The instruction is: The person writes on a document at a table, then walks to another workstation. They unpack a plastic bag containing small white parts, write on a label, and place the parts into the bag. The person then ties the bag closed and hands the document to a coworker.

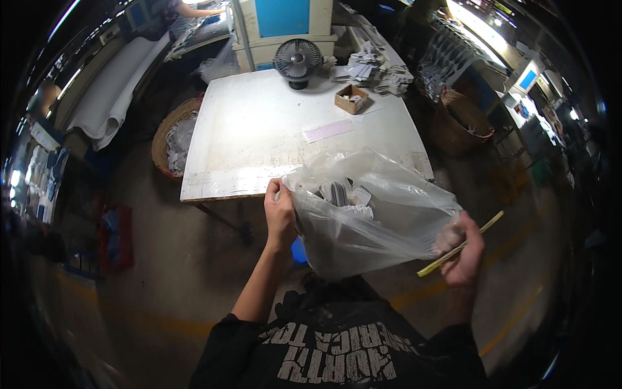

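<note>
A large translucent plastic bag (402, 207) is stretched between my hands at the table's near right edge. Inside it lie stacks of flat grey and white pieces (341, 194), partly seen through the film. My left hand (280, 211) is closed on the bag's left rim. On the other side, my right hand (463, 249) grips the bag's right rim, part of its fingers behind the film. A thin yellow strip (442, 260), like a tie, runs slantwise through the right hand and sticks out at both ends.
The white table (243, 136) carries a small black fan (298, 61), a little box (352, 99), a pink-lined paper slip (328, 130) and piled pale pieces (366, 61). Wicker baskets (162, 146) flank it on both sides. A person's arm (197, 11) shows at the far left.
</note>
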### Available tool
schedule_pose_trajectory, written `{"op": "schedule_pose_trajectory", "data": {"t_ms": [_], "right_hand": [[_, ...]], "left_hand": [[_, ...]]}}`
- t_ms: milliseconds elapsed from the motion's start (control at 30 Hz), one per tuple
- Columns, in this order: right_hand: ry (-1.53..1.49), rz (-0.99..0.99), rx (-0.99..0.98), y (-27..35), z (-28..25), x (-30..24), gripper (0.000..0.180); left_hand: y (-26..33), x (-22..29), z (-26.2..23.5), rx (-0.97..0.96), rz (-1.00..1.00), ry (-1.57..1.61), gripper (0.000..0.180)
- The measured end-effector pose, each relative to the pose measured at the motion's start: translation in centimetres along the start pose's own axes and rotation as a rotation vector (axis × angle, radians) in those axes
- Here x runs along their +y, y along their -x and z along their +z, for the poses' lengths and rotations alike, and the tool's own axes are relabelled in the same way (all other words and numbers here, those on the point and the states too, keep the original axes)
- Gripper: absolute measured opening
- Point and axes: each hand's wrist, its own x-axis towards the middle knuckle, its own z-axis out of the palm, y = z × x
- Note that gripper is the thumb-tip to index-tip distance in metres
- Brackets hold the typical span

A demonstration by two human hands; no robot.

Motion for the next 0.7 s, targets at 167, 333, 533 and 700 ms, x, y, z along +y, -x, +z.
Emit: {"op": "schedule_pose_trajectory", "data": {"t_ms": [167,333,533,700], "right_hand": [[0.276,0.121,-0.103,-1.2,-3.7,8.5,0.032],[0.526,0.091,-0.309,-2.2,-5.2,7.2,0.029],[0.806,-0.346,-0.341,-3.0,-1.2,1.7,0.026],[0.907,-0.665,-0.414,-5.4,0.1,1.7,0.025]], "left_hand": [[-0.5,-1.4,-3.3,-0.047,0.103,-0.219,0.024],[1.2,-2.6,-4.6,0.007,-0.043,-0.157,0.026],[1.2,-2.8,-3.1,0.172,0.025,-0.300,0.029],[1.0,-2.8,-2.3,0.147,0.020,-0.418,0.030]]}}
